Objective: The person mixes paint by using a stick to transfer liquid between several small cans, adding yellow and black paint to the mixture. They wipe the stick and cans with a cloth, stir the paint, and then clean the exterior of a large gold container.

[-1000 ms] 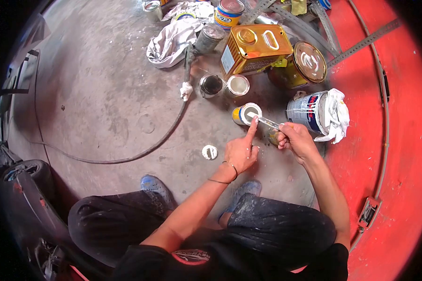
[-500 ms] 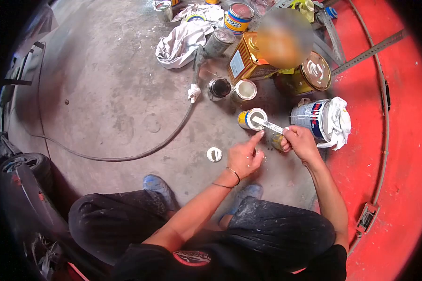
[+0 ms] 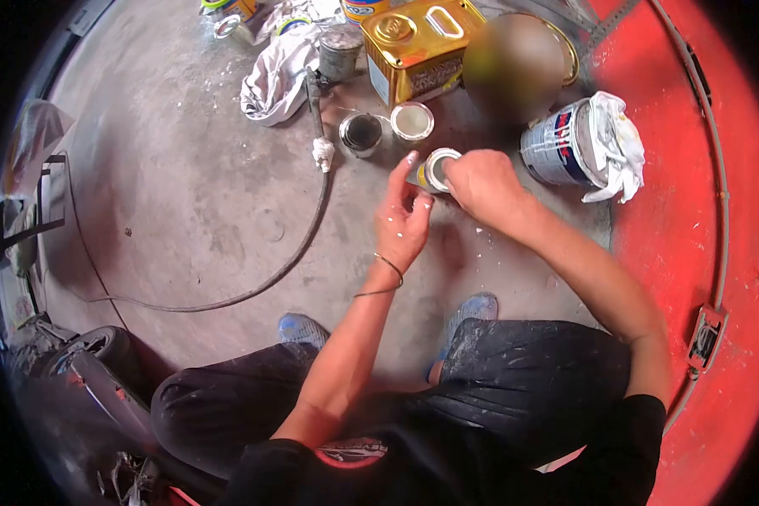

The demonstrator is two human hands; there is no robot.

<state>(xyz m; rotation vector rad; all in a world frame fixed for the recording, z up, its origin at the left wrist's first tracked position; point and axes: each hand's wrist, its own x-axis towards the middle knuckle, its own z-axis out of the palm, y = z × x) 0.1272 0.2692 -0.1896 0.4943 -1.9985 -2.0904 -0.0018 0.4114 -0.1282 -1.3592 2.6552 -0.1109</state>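
A small paint can (image 3: pixel 438 166) with a pale rim stands on the floor in front of me, grey paint inside. My left hand (image 3: pixel 403 218) has its forefinger and thumb about the can's near left side. Closed, my right hand (image 3: pixel 485 187) is at the can's mouth, its fingers over the right part of the opening. It hides the flat white stirring stick that showed in its grip half a second ago. White paint specks dot my left hand.
Behind the can are an open pale paint can (image 3: pixel 412 123), a dark can (image 3: pixel 361 133) and a gold rectangular tin (image 3: pixel 417 52). A white-ragged bucket (image 3: pixel 558 148) stands right. A hose (image 3: pixel 316 219) curves left over the concrete beside a crumpled cloth (image 3: pixel 271 88).
Both hands have moved up in view. My left hand has come to the can's side, and my right hand has moved left over its opening. The view has shifted, and the floor lid no longer shows.
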